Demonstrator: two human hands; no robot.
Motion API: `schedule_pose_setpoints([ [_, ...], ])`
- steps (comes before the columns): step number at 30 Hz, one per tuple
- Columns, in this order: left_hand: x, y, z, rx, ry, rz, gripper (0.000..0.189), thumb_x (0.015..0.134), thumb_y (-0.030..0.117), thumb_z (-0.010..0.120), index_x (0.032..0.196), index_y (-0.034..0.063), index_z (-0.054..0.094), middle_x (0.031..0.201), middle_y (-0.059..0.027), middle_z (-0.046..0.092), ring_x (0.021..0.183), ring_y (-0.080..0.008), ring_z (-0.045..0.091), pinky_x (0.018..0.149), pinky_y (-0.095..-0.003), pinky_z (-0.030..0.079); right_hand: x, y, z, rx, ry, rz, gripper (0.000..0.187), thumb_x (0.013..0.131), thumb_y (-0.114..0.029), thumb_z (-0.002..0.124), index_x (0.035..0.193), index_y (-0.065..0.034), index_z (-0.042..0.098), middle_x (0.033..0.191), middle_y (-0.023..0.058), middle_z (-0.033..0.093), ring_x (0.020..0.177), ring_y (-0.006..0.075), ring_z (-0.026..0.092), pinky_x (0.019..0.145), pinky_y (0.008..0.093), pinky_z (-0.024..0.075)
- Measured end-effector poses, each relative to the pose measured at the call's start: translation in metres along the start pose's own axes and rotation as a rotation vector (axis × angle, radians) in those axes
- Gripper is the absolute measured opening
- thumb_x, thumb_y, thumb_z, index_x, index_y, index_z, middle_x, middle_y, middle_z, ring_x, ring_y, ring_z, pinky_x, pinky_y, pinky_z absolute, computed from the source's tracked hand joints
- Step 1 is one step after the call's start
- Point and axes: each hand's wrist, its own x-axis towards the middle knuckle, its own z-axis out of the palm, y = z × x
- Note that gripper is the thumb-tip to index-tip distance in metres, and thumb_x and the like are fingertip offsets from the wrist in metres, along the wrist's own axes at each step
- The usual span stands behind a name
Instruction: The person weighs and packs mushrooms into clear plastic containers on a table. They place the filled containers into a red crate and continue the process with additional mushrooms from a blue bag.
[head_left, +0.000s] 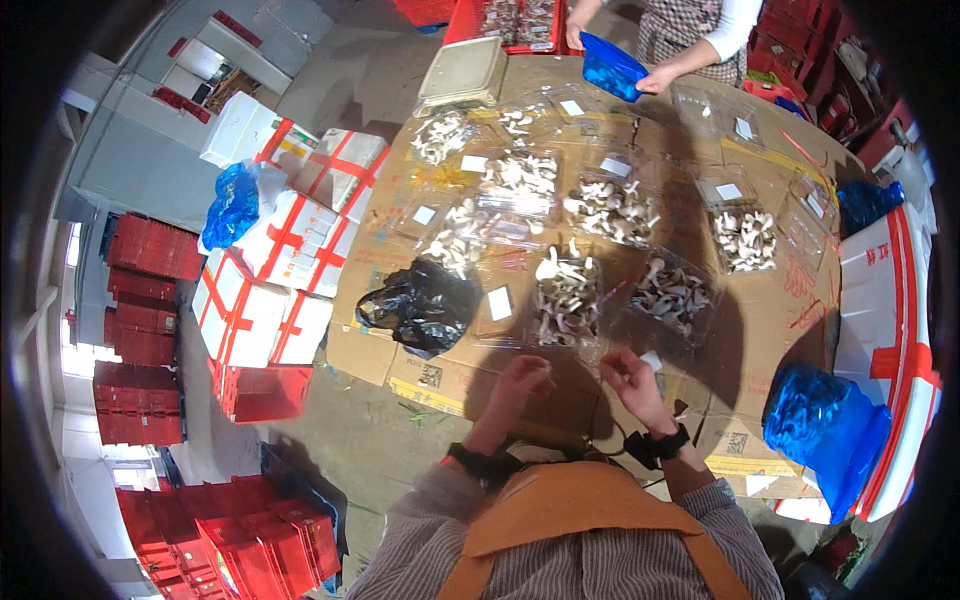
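My left hand (523, 381) hovers over the near edge of a cardboard-covered table (487, 375), its fingers curled and slightly blurred. My right hand (630, 381) is a short way to the right, fingers bent inward. Whether either holds anything small does not show. Just beyond them, a clear plastic clamshell box (566, 304) is filled with pale-stemmed mushrooms. Darker mushrooms fill another clear box (671, 296) up and to the right. A white label (500, 303) lies on a clear lid left of the first box. A second white label (652, 361) shows beside my right hand.
A black plastic bag (427, 306) lies at left. More mushroom boxes (611, 210) spread across the table. Opposite, a person (694, 45) holds a blue basin (611, 69). A blue bag (821, 420) and a white foam box (874, 300) stand at right; red crates (262, 390) are at left.
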Motion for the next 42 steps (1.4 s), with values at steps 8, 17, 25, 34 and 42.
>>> schedule_pose_setpoints([
  [8, 0.007, 0.024, -0.038, 0.347, -0.353, 0.244, 0.018, 0.086, 0.008, 0.057, 0.102, 0.0015, 0.057, 0.09, -0.0045, 0.061, 0.085, -0.0109, 0.06, 0.074, -0.0277, 0.049, 0.013, -0.018, 0.086, 0.426, -0.217, 0.301, 0.027, 0.091, -0.026, 0.058, 0.102, -0.0016, 0.057, 0.086, 0.0031, 0.06, 0.075, 0.011, 0.057, 0.067, 0.0242, 0.0454],
  [17, 0.02, 0.049, -0.188, 0.594, -0.367, 0.42, 0.024, 0.083, 0.008, 0.062, 0.106, 0.0056, 0.054, 0.09, -0.011, 0.063, 0.082, -0.0206, 0.065, 0.07, -0.0312, 0.051, 0.062, -0.052, 0.245, 0.475, -0.054, 0.337, 0.024, 0.087, -0.021, 0.065, 0.099, -0.0018, 0.059, 0.09, 0.004, 0.061, 0.082, 0.012, 0.058, 0.071, 0.0256, 0.0464],
  [25, 0.028, 0.069, -0.264, 0.422, -0.22, 0.467, 0.053, 0.077, 0.014, 0.069, 0.123, 0.0023, 0.044, 0.095, -0.0093, 0.062, 0.081, -0.0178, 0.063, 0.072, -0.0303, 0.051, 0.101, -0.071, 0.304, 0.56, 0.081, 0.224, 0.01, 0.086, -0.008, 0.064, 0.092, -0.006, 0.055, 0.091, 0.0017, 0.06, 0.088, 0.011, 0.057, 0.077, 0.0255, 0.0468],
  [34, -0.01, 0.07, -0.337, 0.926, 0.138, 0.515, 0.03, 0.082, 0.022, 0.056, 0.107, 0.0053, 0.055, 0.094, -0.0131, 0.06, 0.083, -0.0317, 0.059, 0.075, -0.0415, 0.049, 0.141, -0.082, 0.318, 0.939, -0.051, 0.42, 0.011, 0.089, -0.013, 0.055, 0.097, -0.0077, 0.052, 0.089, 0.0107, 0.063, 0.073, 0.0182, 0.059, 0.067, 0.0299, 0.0479],
  [42, 0.001, 0.078, -0.413, 0.729, 0.21, 0.476, 0.035, 0.08, 0.012, 0.066, 0.112, 0.0061, 0.054, 0.097, -0.0097, 0.058, 0.08, -0.0205, 0.06, 0.071, -0.0333, 0.049, 0.169, -0.1, 0.37, 0.827, 0.031, 0.255, 0.008, 0.09, -0.015, 0.056, 0.093, -0.0087, 0.054, 0.081, 0.0047, 0.061, 0.068, 0.0122, 0.056, 0.059, 0.0245, 0.0434],
])
